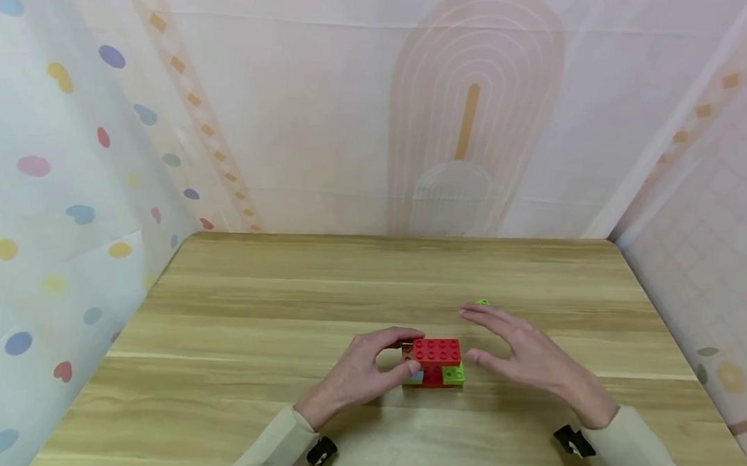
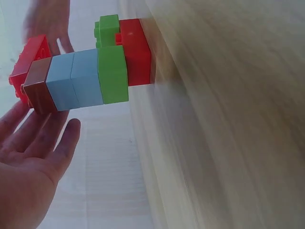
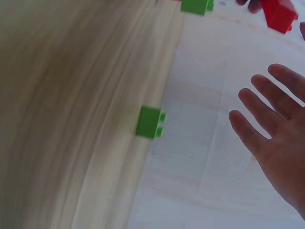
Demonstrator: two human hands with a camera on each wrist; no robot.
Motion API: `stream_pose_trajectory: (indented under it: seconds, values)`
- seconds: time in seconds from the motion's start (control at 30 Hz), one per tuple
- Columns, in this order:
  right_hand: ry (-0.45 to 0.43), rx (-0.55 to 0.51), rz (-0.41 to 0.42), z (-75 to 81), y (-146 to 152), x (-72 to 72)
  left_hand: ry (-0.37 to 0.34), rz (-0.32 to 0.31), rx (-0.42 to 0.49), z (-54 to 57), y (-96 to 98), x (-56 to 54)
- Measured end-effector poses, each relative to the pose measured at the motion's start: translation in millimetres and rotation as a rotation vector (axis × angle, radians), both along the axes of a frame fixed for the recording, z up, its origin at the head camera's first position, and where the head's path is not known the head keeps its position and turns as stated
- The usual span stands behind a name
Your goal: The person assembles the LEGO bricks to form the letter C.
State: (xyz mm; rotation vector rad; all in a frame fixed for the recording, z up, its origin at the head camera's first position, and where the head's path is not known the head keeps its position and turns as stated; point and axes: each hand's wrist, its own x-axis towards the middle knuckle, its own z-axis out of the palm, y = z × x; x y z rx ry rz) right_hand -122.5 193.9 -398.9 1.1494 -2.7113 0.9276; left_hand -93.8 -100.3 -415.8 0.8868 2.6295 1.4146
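Note:
A toy brick structure stands on the table. A red brick (image 2: 137, 52) forms its base, with one green brick (image 2: 113, 74) at the left end and another green brick (image 1: 453, 375) at the right. Light blue bricks (image 2: 76, 78) and a brown brick (image 2: 37, 83) rise on the left side, and a red brick (image 1: 437, 350) lies across the top, overhanging to the right. My left hand (image 1: 367, 368) holds the upper left of the structure, thumb in front and fingers behind. To the right, my right hand (image 1: 527, 354) hovers apart from it, fingers extended, holding nothing.
A loose green brick (image 3: 148, 122) lies on the wooden table (image 1: 271, 291) beyond the right hand, mostly hidden by its fingers in the head view. Patterned curtains (image 1: 291, 118) hang at the back and both sides of the table.

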Motion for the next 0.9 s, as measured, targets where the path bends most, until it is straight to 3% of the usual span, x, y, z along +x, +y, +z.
stream_pose_trajectory:
  seconds: [0.4,0.9]
  values:
    - [0.001,0.056,0.003,-6.1,14,-27.9,0.043,0.006,0.011,1.2,0.2,-1.1]
    - [-0.087,0.133,-0.038,-15.5,22,-65.6,-0.037,0.011,0.066,2.6,-2.1,1.8]
